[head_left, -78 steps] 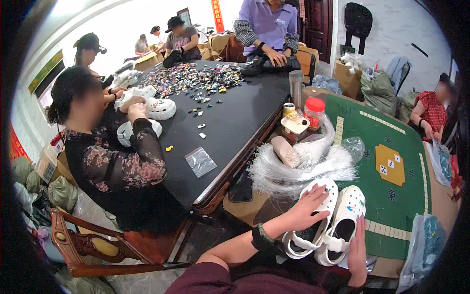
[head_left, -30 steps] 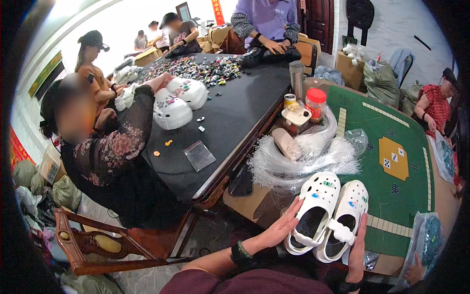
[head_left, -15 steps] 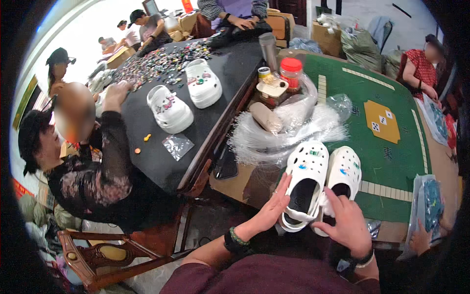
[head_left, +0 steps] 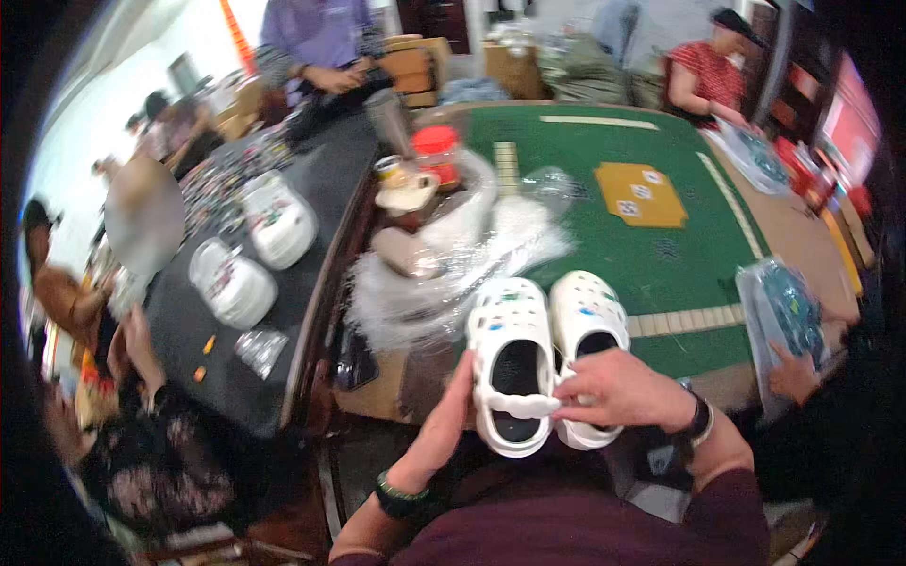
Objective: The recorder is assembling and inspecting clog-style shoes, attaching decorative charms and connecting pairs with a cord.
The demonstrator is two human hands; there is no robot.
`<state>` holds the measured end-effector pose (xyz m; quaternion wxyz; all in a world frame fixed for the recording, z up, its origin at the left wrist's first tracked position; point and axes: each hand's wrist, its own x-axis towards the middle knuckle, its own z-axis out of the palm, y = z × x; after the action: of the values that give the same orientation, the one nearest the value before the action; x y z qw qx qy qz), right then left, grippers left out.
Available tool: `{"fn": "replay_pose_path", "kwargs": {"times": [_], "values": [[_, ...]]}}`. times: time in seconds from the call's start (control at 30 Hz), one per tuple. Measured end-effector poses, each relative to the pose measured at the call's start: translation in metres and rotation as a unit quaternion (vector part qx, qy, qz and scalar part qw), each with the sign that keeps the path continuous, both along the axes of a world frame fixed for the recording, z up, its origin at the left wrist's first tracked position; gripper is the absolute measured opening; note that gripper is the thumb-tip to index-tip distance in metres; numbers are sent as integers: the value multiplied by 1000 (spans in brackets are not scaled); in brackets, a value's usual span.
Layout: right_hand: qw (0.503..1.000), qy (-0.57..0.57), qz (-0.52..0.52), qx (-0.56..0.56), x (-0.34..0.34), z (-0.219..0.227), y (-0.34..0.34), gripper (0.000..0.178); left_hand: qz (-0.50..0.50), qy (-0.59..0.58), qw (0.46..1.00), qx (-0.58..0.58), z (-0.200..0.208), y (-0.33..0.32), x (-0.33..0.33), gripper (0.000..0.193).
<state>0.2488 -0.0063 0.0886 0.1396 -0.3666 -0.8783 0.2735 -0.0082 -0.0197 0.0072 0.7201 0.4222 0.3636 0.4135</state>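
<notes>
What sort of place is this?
Probably a small shoe-decorating workshop: decorated white clogs in front, another white pair on the black table, and a heap of small coloured pieces there.

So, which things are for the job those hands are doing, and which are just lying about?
Seem part of the job:
- near left clog
- near right clog
- left hand
- right hand

Probably just lying about:
- jar
- tumbler
- tub

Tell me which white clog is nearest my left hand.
The near pair's left clog: your left hand lies along its outer side. Its mate is right of it; two other clogs stand on the black table.
</notes>
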Motion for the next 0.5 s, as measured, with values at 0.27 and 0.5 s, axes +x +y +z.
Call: {"fn": "replay_pose_path", "kwargs": {"times": [0.27,0.5], "values": [[985,138,-102,-17,88,93,19,21,74,61,990,107,8,-2,-33,62],[954,-1,-254,160,196,124,77,27,128,119,962,209,34,-6,-73,55]]}}
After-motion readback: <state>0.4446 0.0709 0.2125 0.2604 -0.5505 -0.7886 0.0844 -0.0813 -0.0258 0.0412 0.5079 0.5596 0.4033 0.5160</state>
